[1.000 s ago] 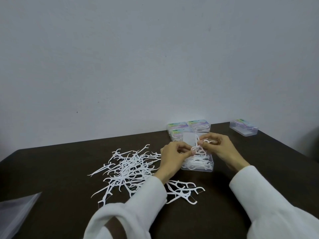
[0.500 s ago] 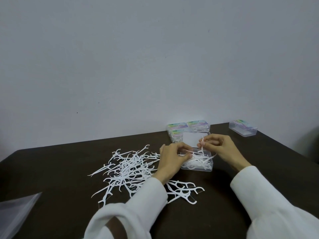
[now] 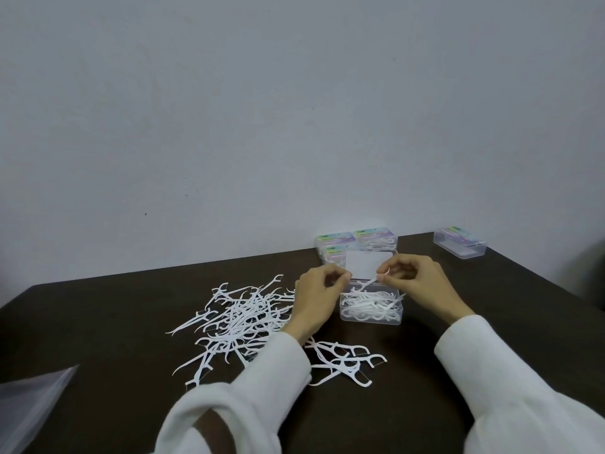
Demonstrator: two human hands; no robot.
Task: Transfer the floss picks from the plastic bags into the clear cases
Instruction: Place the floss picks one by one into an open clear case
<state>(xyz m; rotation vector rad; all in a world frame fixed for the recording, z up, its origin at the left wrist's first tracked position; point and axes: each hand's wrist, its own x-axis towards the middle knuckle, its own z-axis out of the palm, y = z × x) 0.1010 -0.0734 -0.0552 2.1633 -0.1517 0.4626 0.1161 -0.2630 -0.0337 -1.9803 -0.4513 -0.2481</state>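
An open clear case (image 3: 370,317) sits mid-table, partly filled with white floss picks, its lid (image 3: 368,264) standing up behind it. My right hand (image 3: 415,283) pinches one floss pick (image 3: 373,281) by its end, the pick slanting down into the case. At the case's left rear corner my left hand (image 3: 316,299) is curled with its fingertips together; nothing shows clearly in them. A loose pile of floss picks (image 3: 242,317) lies left of that hand, and a smaller cluster (image 3: 343,362) lies in front of the case.
Three closed labelled cases (image 3: 357,242) stand against the wall behind the open one. Another clear case (image 3: 460,245) rests at the far right. A clear plastic bag (image 3: 29,407) lies at the table's near left edge. The dark table (image 3: 98,322) meets the wall at the back.
Both hands held a bunch of picks above the case and lowered it in. Now the left hand has drawn back to the case's corner; the right holds a single pick.
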